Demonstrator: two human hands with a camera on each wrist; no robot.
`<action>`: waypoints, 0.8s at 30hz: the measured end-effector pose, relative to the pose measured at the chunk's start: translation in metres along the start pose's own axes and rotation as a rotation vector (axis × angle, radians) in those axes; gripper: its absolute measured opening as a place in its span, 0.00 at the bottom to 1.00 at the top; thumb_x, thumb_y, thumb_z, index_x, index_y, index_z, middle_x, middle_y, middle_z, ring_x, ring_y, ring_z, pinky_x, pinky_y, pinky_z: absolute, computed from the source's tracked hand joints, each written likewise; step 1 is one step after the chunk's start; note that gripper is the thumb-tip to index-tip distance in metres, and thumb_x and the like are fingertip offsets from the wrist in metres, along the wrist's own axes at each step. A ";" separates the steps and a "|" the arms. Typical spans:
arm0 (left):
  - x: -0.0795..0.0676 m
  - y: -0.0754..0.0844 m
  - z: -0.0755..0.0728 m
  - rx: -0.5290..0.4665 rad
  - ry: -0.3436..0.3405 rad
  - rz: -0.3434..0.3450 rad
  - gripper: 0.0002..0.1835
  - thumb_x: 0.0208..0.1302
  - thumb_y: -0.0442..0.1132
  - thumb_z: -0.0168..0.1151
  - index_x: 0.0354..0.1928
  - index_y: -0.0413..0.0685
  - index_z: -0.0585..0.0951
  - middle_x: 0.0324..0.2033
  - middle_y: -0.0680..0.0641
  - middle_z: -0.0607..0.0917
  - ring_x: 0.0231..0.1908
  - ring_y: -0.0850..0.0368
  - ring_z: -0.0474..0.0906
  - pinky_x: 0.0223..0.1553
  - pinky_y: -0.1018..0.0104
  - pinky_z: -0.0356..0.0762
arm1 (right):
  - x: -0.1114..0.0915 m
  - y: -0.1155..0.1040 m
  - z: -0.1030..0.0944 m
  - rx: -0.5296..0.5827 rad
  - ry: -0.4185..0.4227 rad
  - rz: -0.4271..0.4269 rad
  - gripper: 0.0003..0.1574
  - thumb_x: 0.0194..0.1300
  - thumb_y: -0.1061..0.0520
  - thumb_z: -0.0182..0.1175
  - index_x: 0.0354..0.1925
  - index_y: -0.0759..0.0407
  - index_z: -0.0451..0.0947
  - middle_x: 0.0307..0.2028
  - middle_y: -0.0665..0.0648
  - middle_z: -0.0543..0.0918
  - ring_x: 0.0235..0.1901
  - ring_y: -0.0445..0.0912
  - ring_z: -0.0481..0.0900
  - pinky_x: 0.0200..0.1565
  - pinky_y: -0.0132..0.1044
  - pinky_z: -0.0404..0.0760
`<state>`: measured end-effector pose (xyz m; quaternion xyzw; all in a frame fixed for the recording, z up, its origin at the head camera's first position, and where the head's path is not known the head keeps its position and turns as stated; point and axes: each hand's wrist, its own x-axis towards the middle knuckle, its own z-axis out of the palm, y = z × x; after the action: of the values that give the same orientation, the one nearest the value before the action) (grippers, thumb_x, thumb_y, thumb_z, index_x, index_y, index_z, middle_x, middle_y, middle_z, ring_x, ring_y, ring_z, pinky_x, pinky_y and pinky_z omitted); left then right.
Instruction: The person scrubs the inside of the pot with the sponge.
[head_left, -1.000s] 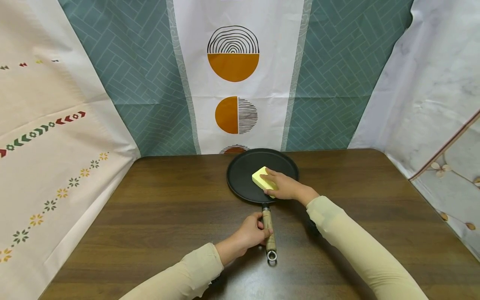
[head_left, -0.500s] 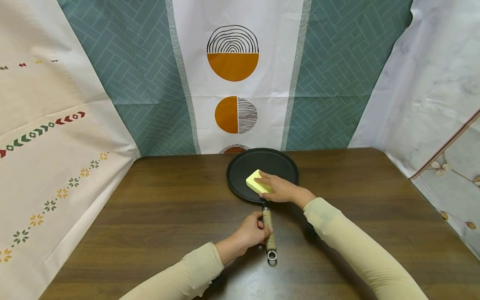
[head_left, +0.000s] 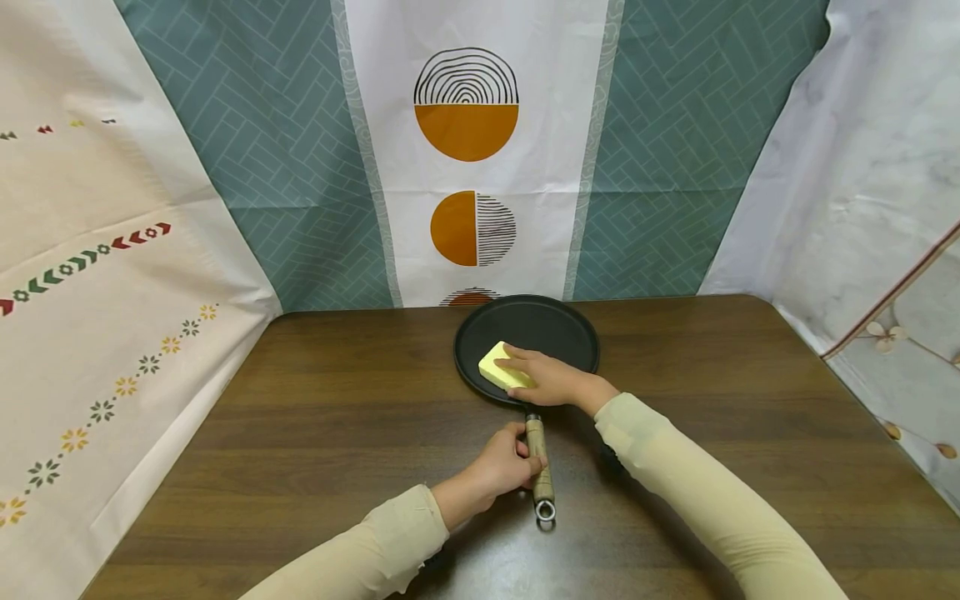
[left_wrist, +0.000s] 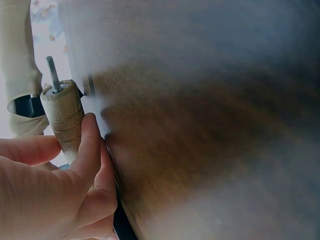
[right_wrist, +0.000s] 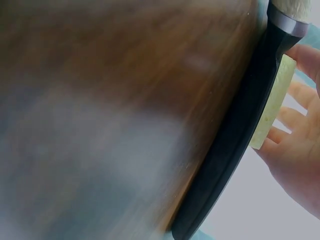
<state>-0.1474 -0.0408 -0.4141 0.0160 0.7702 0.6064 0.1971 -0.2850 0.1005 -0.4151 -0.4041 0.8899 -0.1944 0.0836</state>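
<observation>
A flat black frying pan point(head_left: 551, 325) lies near the back edge of the table, its wooden handle point(head_left: 543, 487) pointing toward me. My left hand point(head_left: 491, 468) pinches that handle between thumb and fingers; the left wrist view shows the fingertips against the wood point(left_wrist: 65, 117). On the left front part of the cooking surface lies a pale yellow sponge point(head_left: 492, 367). My right hand point(head_left: 553, 382) holds it from above with fingers spread across it. From the side, the right wrist view shows the sponge point(right_wrist: 273, 105) flat against the pan point(right_wrist: 232, 130), thumb and fingers at its edges.
The brown wooden table point(head_left: 360, 392) extends on both sides of the pan. A patterned cloth point(head_left: 300, 167) hangs directly behind the back edge. More cloth hangs at the left point(head_left: 135, 350) and right point(head_left: 847, 208). A metal ring point(head_left: 545, 511) ends the handle.
My right hand has slid the sponge leftward and slightly toward me across the pan. The left hand keeps its hold on the handle, and the pan has stayed in place.
</observation>
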 end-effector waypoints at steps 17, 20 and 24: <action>0.000 0.001 0.000 0.004 0.003 0.008 0.32 0.60 0.25 0.62 0.64 0.26 0.60 0.33 0.43 0.69 0.24 0.54 0.77 0.27 0.64 0.82 | 0.017 -0.008 0.002 0.010 -0.030 -0.030 0.35 0.70 0.54 0.57 0.70 0.61 0.60 0.73 0.67 0.50 0.70 0.60 0.54 0.68 0.52 0.59; 0.000 0.001 0.000 0.014 0.004 0.006 0.32 0.60 0.26 0.62 0.64 0.27 0.60 0.33 0.43 0.70 0.23 0.55 0.77 0.26 0.65 0.80 | 0.019 -0.010 0.003 0.014 -0.033 -0.022 0.35 0.71 0.54 0.56 0.71 0.61 0.60 0.73 0.66 0.49 0.70 0.61 0.54 0.68 0.52 0.59; 0.000 0.002 0.000 0.024 0.007 0.006 0.32 0.60 0.26 0.62 0.64 0.27 0.61 0.33 0.43 0.70 0.22 0.55 0.77 0.24 0.67 0.77 | 0.020 -0.012 0.003 0.019 -0.035 -0.007 0.35 0.71 0.54 0.56 0.71 0.61 0.59 0.73 0.66 0.49 0.70 0.61 0.53 0.69 0.53 0.58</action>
<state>-0.1476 -0.0401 -0.4126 0.0187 0.7779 0.5978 0.1925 -0.2890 0.0770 -0.4123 -0.4100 0.8850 -0.1957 0.1024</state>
